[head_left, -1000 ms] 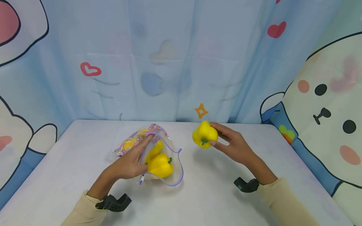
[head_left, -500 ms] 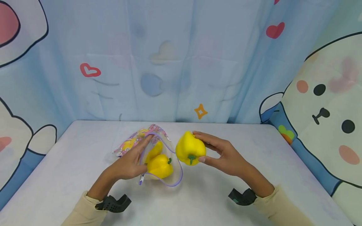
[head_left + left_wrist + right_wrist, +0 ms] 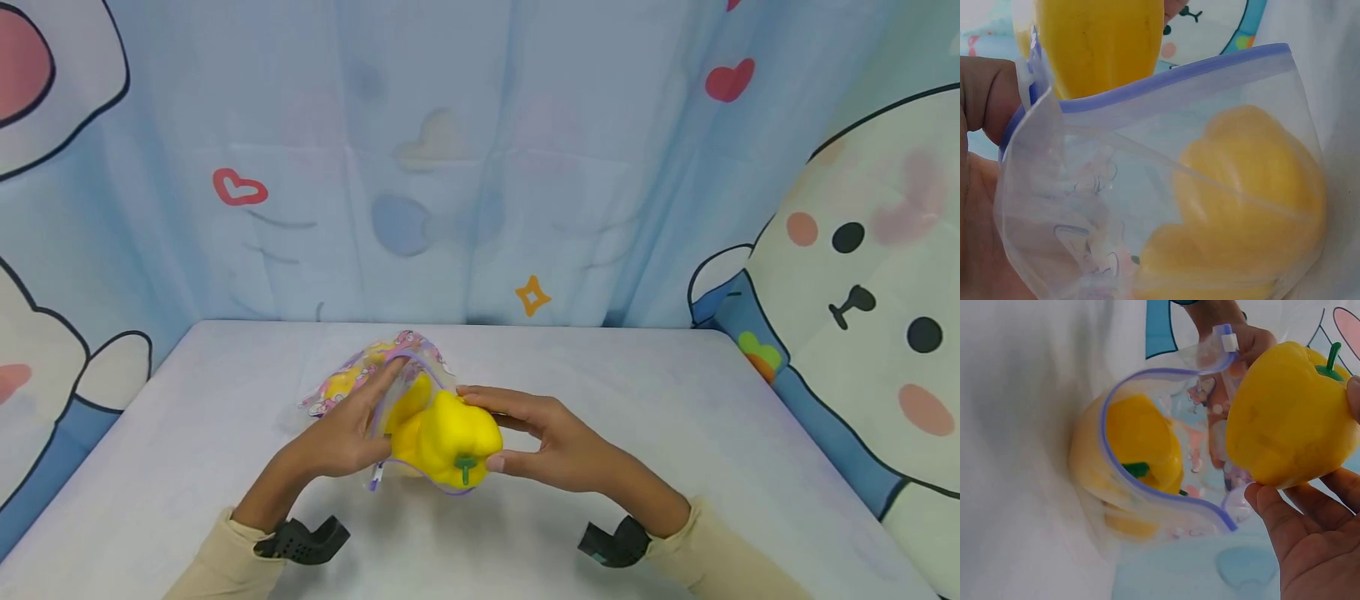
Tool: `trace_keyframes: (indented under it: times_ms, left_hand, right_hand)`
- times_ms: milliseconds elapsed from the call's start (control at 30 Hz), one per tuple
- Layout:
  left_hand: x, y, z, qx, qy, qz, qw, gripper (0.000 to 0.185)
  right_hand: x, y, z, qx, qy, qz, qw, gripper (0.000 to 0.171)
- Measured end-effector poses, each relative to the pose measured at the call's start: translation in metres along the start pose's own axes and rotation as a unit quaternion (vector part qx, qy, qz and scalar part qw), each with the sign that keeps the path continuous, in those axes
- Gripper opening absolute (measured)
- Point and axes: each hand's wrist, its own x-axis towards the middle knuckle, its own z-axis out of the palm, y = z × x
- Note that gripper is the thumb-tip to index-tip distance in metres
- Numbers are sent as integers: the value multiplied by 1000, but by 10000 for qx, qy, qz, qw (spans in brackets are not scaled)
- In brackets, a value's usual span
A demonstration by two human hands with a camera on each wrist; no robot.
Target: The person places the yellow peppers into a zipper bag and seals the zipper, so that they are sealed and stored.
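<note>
In the head view my right hand [image 3: 558, 442] holds a yellow bell pepper [image 3: 459, 429] with a green stem, thumb on one side and fingers on the other. The pepper overlaps the mouth of a clear zip bag [image 3: 348, 375] with a purple zip edge and a pink print. My left hand [image 3: 337, 437] holds the bag's mouth apart, its thumb by the near edge. Through the plastic, the left wrist view shows yellow peppers [image 3: 1250, 181] inside. In the right wrist view the held pepper [image 3: 1291, 419] is beside the bag's opening, where another pepper [image 3: 1144, 437] with a green stem lies.
The bag lies on a white-covered table [image 3: 247, 367]. Behind the table hangs a light blue curtain [image 3: 450, 83] printed with hearts and cartoon animals. Each wrist wears a black device, one of them the left wrist device [image 3: 303, 542].
My right hand has brought the yellow bell pepper left and toward me, from beside the bag to its mouth. The left hand and the bag have stayed nearly still.
</note>
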Motion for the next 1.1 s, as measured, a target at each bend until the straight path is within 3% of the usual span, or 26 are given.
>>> trace_keyframes:
  times_ms: [167, 433, 1100]
  left_hand:
    - [1, 1, 0, 34, 22, -36, 10000, 94]
    - [0, 1, 1, 142, 29, 101, 9998, 94]
    - [2, 0, 4, 54, -195, 513, 9985, 90]
  right_hand:
    - [7, 5, 9, 120, -125, 124, 9998, 60]
    - [11, 14, 21, -104, 117, 379, 9992, 59]
    - [23, 25, 34, -985, 490, 316, 9934, 63]
